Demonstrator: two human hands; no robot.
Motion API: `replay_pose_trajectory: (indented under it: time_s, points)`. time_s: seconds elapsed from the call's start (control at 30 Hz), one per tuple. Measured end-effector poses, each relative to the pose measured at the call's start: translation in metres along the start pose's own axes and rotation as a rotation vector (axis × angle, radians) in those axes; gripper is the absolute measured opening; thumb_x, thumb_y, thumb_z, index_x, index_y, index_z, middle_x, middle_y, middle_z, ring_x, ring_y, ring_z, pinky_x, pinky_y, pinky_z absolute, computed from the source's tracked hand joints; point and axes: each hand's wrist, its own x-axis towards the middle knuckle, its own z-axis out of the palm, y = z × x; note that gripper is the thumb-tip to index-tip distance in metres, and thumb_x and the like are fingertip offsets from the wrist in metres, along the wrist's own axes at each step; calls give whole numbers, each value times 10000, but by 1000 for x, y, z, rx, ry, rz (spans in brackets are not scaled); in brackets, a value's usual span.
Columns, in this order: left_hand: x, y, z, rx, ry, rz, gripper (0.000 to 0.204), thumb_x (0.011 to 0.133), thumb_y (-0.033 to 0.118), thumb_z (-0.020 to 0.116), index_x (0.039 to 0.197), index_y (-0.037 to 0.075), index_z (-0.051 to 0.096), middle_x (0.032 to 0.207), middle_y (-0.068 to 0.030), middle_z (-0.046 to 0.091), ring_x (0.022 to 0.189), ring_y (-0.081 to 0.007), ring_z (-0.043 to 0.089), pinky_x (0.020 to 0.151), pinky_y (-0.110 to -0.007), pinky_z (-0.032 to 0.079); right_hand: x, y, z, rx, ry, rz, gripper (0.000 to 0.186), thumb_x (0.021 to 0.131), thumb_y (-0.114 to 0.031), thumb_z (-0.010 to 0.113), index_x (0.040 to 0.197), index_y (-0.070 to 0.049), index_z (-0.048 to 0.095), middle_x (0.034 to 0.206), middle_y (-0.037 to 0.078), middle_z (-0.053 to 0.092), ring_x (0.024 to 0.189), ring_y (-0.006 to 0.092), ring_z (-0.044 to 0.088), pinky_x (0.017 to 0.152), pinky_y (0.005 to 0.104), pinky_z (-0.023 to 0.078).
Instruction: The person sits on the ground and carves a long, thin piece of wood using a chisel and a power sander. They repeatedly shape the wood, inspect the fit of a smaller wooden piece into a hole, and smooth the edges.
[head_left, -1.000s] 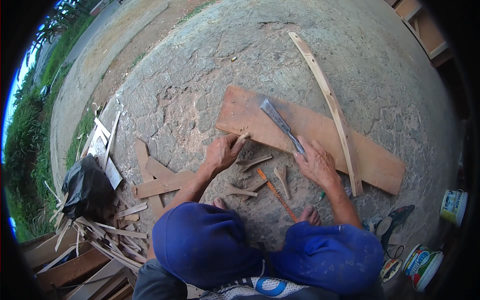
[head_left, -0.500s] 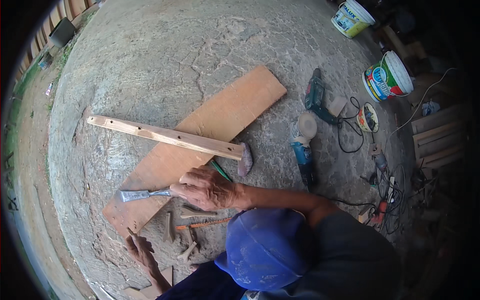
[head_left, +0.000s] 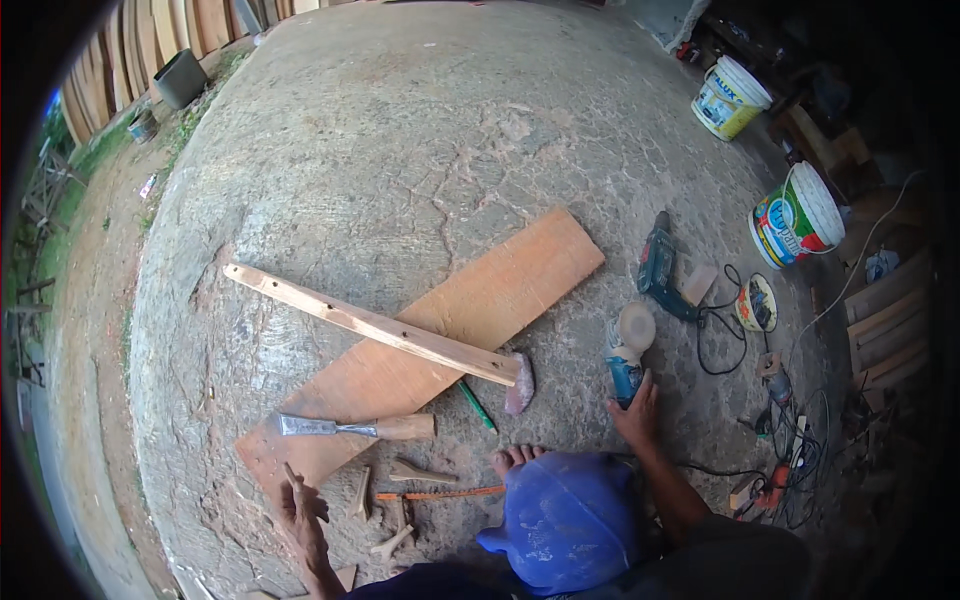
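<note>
My right hand [head_left: 637,408] is closed round the rear of a blue angle grinder [head_left: 626,362] with a round sanding disc, lying on the concrete. Low at the left, my left hand [head_left: 303,512] pinches a slim wooden piece [head_left: 292,474], its far end mostly hidden by the fingers. Beside that hand, a wide chisel [head_left: 330,427] with a wooden handle rests across the near end of a flat plank [head_left: 520,275]. A narrow wooden strip with several dark holes [head_left: 370,325] crosses the plank, its right end by a pinkish stone [head_left: 520,388].
Y-shaped wooden pieces [head_left: 424,472] and an orange blade-like strip [head_left: 450,493] lie near a bare foot [head_left: 515,458]. A green pencil [head_left: 478,408] lies by the plank. Right: a green drill [head_left: 657,268], a small bowl [head_left: 757,303], paint buckets [head_left: 800,215], tangled cables. A blue cap [head_left: 565,520] fills the lower middle.
My right hand has let go of the chisel, leaving it on the plank, and moved right onto the angle grinder. The view has shifted, so the scene sits lower and further right.
</note>
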Motion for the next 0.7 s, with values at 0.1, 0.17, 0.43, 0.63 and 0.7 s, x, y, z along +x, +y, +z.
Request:
replay_pose_trajectory:
  time_s: [0.1,0.17,0.43,0.63,0.7]
  points:
    - [-7,22,26,112,-12,-63,253,1077,254,576,1177,21,581,778,-20,562,577,-82,527,478,-235,413,9,25,14,98,-18,-40,1009,770,-279,837,1550,16,269,1373,282,469,1246,448,522,1045,499,460]
    - [-2,21,35,83,-86,-105,255,1068,283,595,1137,38,609,787,-9,575,645,-73,537,561,-247,454,12,65,29,267,-18,-66,939,788,-285,807,1520,17,303,1335,258,491,1203,406,549,996,488,495]
    - [-21,31,16,149,-20,-78,358,1056,368,593,1107,13,604,841,-20,622,727,-113,577,660,-305,495,13,-52,-49,1257,-634,71,756,921,-555,632,1358,29,435,1063,180,614,892,295,653,771,421,582]
    - [-29,48,29,-107,-19,-22,304,1067,372,589,1103,70,583,771,5,578,621,-75,538,522,-255,433,27,-209,-94,1563,-1267,-252,805,957,-675,564,1355,15,449,1010,174,660,869,282,691,762,397,613]
    - [-25,59,38,-98,-56,-3,327,1058,396,595,1054,70,569,754,13,539,626,-69,519,536,-254,423,23,-246,-79,1493,-1240,-490,860,904,-710,619,1324,25,471,982,171,654,853,263,693,723,367,617]
